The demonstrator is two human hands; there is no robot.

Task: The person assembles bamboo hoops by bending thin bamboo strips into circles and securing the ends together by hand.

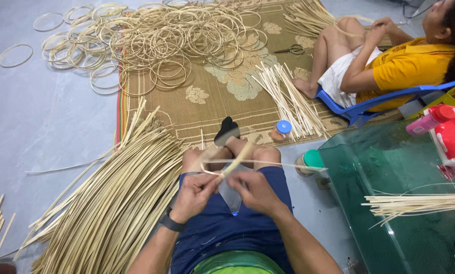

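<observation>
1. Left hand (pixel 194 195) closed on a thin cane strip (pixel 253 162) above the lap, thumb and fingers pinching it.
2. Right hand (pixel 255 192) just beside the left, fingers pinched on the same strip; the strip curved up into a loop over the knees, one end running right.
3. Bundle of long strips (pixel 116 203) lay on the floor (pixel 44 116) at the left, near the left hand.
4. Glass surface (pixel 390 193) at right carried loose splints (pixel 415 203).
5. Two small jars (pixel 281 131) near the feet, at the mat (pixel 217 96) edge.
6. Short sticks (pixel 288 104) on the mat.
7. Heap of finished rings (pixel 151 43) beyond.
8. Another person (pixel 390 61) sat in a blue chair, far right.
</observation>
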